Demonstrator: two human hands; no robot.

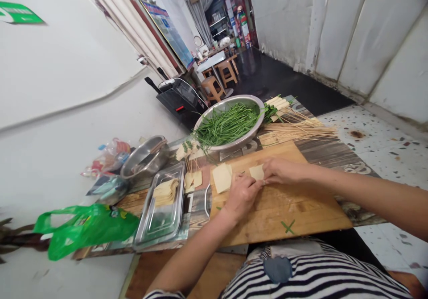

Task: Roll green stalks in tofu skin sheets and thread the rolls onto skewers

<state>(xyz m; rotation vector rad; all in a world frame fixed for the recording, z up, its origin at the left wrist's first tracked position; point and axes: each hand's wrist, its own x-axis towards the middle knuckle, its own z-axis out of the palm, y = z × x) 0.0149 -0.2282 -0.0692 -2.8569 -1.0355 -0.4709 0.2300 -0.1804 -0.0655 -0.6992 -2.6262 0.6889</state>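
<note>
Both of my hands rest on a wooden cutting board (pixel 301 209). My left hand (pixel 242 194) and my right hand (pixel 281 170) pinch together at the edge of a small pale tofu-skin square (pixel 257 172). Whatever lies inside the fold is hidden by the fingers. A second, larger tofu-skin sheet (pixel 222 177) lies flat on the board just left of my left hand. Two green chive pieces (pixel 288 226) lie crossed near the board's front edge.
A steel basin of green chives (pixel 227 125) stands behind the board, with bamboo skewers (pixel 301 131) and finished rolls (pixel 279 103) to its right. A steel tray (pixel 160 221) holds stacked tofu skins (pixel 165 191). A green plastic bag (pixel 83 227) and a steel bowl (pixel 143 158) sit left.
</note>
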